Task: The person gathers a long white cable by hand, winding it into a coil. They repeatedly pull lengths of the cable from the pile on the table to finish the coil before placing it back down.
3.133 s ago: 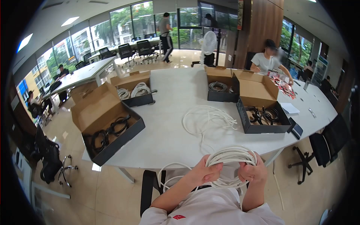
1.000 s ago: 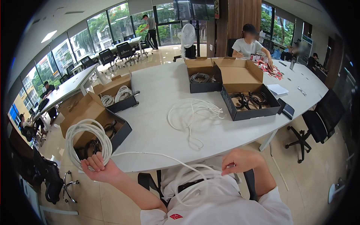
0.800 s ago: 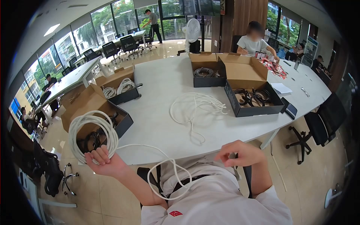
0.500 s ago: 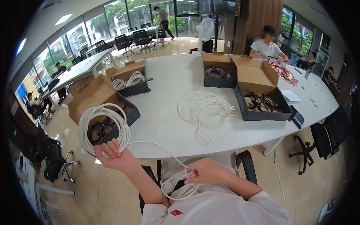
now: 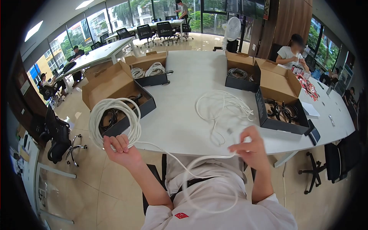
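Left hand holds cable coil near open box; right hand its tail.

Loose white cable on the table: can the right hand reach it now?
Probably yes: the right hand is beside the table edge, near the loose white cable, with nothing between. But it pinches the tail of the coil in the left hand.
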The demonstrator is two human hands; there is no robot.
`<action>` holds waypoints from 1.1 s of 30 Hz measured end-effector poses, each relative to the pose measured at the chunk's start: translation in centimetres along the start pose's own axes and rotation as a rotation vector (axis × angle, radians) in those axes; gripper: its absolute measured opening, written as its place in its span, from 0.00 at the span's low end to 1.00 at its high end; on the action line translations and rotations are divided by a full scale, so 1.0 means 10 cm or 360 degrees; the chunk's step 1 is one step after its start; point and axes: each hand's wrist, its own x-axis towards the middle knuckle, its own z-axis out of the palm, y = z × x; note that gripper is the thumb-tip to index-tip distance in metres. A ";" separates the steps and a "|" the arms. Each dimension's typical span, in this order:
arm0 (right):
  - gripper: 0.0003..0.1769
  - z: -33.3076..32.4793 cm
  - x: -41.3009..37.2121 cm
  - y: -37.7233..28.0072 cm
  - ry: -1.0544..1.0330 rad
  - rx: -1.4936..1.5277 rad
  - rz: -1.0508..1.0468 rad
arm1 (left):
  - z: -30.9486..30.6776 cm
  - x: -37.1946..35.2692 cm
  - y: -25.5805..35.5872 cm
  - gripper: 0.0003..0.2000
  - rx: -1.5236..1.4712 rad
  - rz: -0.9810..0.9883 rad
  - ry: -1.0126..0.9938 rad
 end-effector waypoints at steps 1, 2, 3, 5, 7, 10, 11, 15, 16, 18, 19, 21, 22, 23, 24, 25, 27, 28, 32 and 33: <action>0.13 -0.12 0.01 0.03 0.0068 -0.0346 -0.0044 | -0.03 0.01 -0.01 0.18 -0.0018 -0.0052 -0.0014; 0.13 -0.21 0.00 0.10 0.0056 -0.0423 0.0032 | -0.01 0.02 0.00 0.18 -0.0041 -0.0121 0.0005; 0.14 -0.30 0.01 0.16 0.0046 -0.0505 0.0113 | 0.01 0.01 0.01 0.17 -0.0066 -0.0198 0.0022; 0.12 -0.44 0.06 0.30 0.0144 -0.0685 0.0144 | 0.03 0.01 -0.01 0.16 -0.0126 -0.0358 0.0021; 0.11 -0.56 0.20 0.48 0.0284 -0.0722 0.0175 | 0.00 0.02 -0.05 0.15 -0.0197 -0.0513 -0.0017; 0.20 -0.71 0.55 0.86 0.0372 -0.0610 0.0065 | 0.06 -0.02 -0.15 0.14 -0.0164 -0.0558 0.0026; 0.23 -0.70 0.63 1.05 0.0356 -0.0790 0.0024 | 0.08 -0.03 -0.18 0.14 -0.0195 -0.0596 0.0022; 0.30 -0.75 0.56 1.26 -0.0026 -0.1188 0.0322 | 0.09 -0.06 -0.27 0.13 -0.0260 -0.0756 0.0026; 0.29 -0.78 0.50 1.13 0.0054 -0.0972 0.0307 | 0.11 -0.09 -0.30 0.13 -0.0262 -0.0771 0.0078; 0.27 -0.84 0.32 0.81 0.0236 -0.0499 0.0401 | 0.11 -0.12 -0.38 0.12 -0.0293 -0.0796 0.0110; 0.26 -0.84 0.16 0.61 0.0336 -0.0230 0.0531 | 0.11 -0.13 -0.43 0.12 -0.0310 -0.0791 0.0151; 0.20 -0.72 -0.17 0.29 0.0124 0.0218 0.0396 | 0.13 -0.15 -0.51 0.12 -0.0309 -0.0794 0.0242; 0.18 -0.62 -0.23 0.12 -0.0307 0.0678 0.0314 | 0.13 -0.18 -0.56 0.12 -0.0354 -0.0799 0.0208; 0.16 -0.46 -0.23 -0.05 -0.0725 0.1136 0.0218 | 0.16 -0.22 -0.58 0.12 -0.0360 -0.0808 0.0209; 0.15 -0.25 -0.22 -0.13 -0.1256 0.1275 0.0275 | 0.20 -0.26 -0.61 0.12 -0.0368 -0.0820 0.0204; 0.20 0.03 -0.17 -0.19 -0.1423 0.1153 0.0172 | 0.23 -0.30 -0.62 0.12 -0.0380 -0.0833 0.0196; 0.29 0.63 -0.23 -0.19 -0.1272 0.1164 0.0434 | 0.25 -0.38 -0.61 0.12 -0.0387 -0.0865 0.0142; 0.33 0.86 -0.31 -0.15 -0.0946 0.1285 0.0777 | 0.27 -0.40 -0.60 0.13 -0.0401 -0.0869 0.0107; 0.31 0.94 -0.18 0.02 -0.0215 0.1928 0.0948 | 0.34 -0.52 -0.55 0.13 -0.0392 -0.0978 0.0059; 0.27 0.88 -0.15 0.05 -0.0091 0.2044 0.1010 | 0.35 -0.57 -0.57 0.13 -0.0332 -0.0996 0.0033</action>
